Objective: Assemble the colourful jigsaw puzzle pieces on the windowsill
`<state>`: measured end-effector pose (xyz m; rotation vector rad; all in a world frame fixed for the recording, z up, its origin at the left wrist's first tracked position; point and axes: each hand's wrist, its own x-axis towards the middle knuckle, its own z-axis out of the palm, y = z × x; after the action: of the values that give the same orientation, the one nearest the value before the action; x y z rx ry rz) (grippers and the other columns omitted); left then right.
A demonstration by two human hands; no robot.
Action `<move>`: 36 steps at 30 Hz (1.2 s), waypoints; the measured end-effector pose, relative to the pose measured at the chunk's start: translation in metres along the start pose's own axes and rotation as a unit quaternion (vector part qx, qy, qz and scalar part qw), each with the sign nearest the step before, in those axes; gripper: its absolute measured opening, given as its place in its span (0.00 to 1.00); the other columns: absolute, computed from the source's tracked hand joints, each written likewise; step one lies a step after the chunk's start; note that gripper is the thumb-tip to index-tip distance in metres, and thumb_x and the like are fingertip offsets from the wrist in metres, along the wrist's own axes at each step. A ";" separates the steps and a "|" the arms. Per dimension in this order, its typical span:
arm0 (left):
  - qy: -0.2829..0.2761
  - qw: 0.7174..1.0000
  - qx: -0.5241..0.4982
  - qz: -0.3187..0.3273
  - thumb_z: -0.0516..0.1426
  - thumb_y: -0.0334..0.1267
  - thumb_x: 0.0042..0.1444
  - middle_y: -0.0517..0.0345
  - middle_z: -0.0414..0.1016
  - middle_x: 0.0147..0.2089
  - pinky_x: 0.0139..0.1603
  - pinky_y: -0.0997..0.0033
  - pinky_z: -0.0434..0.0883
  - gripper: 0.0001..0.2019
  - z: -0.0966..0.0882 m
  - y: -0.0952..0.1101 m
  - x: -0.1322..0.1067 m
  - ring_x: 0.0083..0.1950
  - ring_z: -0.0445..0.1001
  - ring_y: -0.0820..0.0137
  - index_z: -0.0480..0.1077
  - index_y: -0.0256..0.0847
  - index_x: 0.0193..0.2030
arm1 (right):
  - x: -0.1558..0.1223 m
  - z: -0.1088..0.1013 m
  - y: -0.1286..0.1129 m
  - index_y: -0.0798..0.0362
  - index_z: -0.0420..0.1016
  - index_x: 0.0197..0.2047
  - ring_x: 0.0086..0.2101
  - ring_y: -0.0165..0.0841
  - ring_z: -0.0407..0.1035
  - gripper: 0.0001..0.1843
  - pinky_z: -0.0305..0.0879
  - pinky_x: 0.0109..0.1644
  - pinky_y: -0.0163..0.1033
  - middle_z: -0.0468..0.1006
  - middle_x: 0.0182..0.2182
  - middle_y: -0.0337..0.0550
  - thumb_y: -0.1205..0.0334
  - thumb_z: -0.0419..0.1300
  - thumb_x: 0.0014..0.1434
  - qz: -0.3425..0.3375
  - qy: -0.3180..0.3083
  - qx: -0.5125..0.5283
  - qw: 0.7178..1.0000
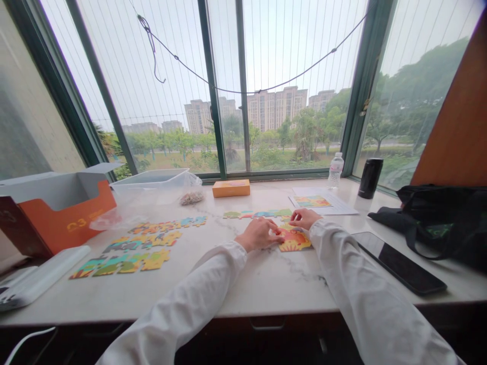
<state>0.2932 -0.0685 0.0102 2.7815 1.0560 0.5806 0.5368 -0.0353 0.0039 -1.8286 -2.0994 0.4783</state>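
Both my hands rest on a small joined block of orange and yellow jigsaw pieces (293,242) on the white marble table (266,281). My left hand (259,234) lies curled on the block's left edge, fingers pressed down on it. My right hand (303,218) pinches at the block's top edge, fingers bent together. A joined strip of green and blue pieces (258,214) lies just beyond the hands. Three more joined strips of coloured pieces (144,246) lie to the left.
An orange box (231,188), a printed picture sheet (317,202), a water bottle (335,171) and a black cup (370,178) stand by the window. An open orange carton (57,213) and plastic bag (152,195) sit left. A phone (399,263) and black bag (445,218) lie right.
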 end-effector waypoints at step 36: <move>0.209 0.862 0.163 -0.431 0.54 0.42 0.64 0.54 0.82 0.49 0.51 0.66 0.73 0.14 -0.159 -0.122 -0.273 0.48 0.79 0.62 0.78 0.46 0.51 | 0.021 0.036 0.029 0.44 0.74 0.29 0.20 0.42 0.66 0.25 0.60 0.30 0.47 0.72 0.18 0.46 0.31 0.54 0.50 -0.081 0.135 0.020 0.987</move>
<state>-0.0304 -0.1613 0.0427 2.0350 2.4638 0.9226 0.5436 -0.0127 -0.0414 -1.5827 -2.0143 0.2157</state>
